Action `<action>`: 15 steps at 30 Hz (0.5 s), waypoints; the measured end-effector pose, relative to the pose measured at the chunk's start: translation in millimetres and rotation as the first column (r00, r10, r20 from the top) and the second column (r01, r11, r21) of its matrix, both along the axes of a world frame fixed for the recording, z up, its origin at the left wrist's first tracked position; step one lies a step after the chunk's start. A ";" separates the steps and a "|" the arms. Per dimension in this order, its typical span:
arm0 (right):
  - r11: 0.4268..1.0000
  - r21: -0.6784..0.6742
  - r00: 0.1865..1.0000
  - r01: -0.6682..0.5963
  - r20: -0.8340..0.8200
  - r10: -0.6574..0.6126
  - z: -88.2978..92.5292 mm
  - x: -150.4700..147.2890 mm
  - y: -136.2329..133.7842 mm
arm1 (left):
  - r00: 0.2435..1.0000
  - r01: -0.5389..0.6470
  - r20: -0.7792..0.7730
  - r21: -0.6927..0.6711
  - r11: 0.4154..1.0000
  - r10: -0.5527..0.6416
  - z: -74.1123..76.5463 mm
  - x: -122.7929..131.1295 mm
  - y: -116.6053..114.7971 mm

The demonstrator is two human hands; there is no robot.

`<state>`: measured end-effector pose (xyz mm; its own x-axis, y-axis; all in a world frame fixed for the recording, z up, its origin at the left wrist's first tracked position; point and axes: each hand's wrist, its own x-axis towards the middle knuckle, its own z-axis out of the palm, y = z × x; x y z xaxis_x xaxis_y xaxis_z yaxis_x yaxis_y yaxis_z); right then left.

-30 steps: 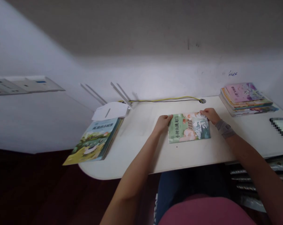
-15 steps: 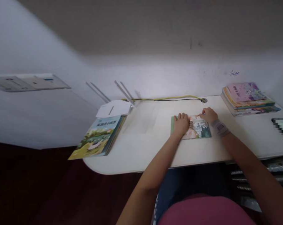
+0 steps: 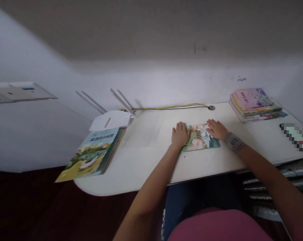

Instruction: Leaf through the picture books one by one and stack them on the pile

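Note:
A thin picture book (image 3: 201, 140) with a pink, green and wave-patterned page or cover lies flat on the white desk (image 3: 151, 160). Resting over its left edge is my left hand (image 3: 181, 135), palm down with fingers stretched out. My right hand (image 3: 217, 130), a grey band on its wrist, lies with spread fingers on the book's upper right corner. Neither hand grips the book; both only press or touch it. Part of the left side is covered by my left hand.
A stack of books (image 3: 257, 105) stands at the back right, near a pixelated phone-like object (image 3: 295, 135). On the left, more books (image 3: 93, 154) overhang the desk edge beside a white router (image 3: 111, 120). A yellow cable (image 3: 176, 106) runs along the wall to a hole.
My left hand has slid left across the book to its left edge. My right hand's curled fingers have straightened and spread onto the corner. The view has shifted slightly.

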<state>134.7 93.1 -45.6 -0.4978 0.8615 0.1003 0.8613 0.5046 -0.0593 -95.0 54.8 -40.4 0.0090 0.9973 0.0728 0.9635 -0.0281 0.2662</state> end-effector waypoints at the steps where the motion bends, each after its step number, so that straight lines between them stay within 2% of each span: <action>1: 1.000 0.001 1.000 0.011 0.001 -0.011 1.4 1.1 -1.6 | 0.998 -0.031 0.050 0.029 0.999 0.030 1.2 -2.6 -1.3; 4: 0.998 0.025 0.999 0.050 0.013 -0.050 7.6 -2.7 -13.5 | 0.945 -0.154 0.311 0.162 0.975 0.097 7.1 -14.7 -13.8; 6: 0.993 0.054 0.994 0.101 0.040 -0.104 12.9 -5.3 -27.3 | 0.831 -0.257 0.545 0.205 0.944 0.108 11.4 -24.5 -31.0; 8: 0.984 0.073 0.982 0.162 0.083 -0.168 17.3 -4.7 -43.8 | 0.620 -0.357 0.772 0.116 0.927 0.142 13.8 -30.6 -53.0; 10: 0.974 0.085 0.968 0.211 0.117 -0.221 19.5 -1.5 -59.1 | 0.316 -0.397 0.923 -0.081 0.914 0.219 13.8 -29.6 -75.0; 12: 0.968 0.113 0.964 0.224 0.121 -0.237 19.0 2.5 -70.1 | 0.002 -0.356 0.962 -0.253 0.899 0.272 12.5 -22.5 -91.4; 13: 0.967 0.130 0.965 0.219 0.117 -0.234 18.1 4.3 -73.4 | -0.124 -0.324 0.953 -0.303 0.896 0.277 12.0 -18.1 -96.2; 15: 0.969 0.151 0.970 0.198 0.109 -0.215 16.1 7.0 -76.1 | -0.286 -0.263 0.921 -0.340 0.903 0.264 12.3 -11.2 -98.1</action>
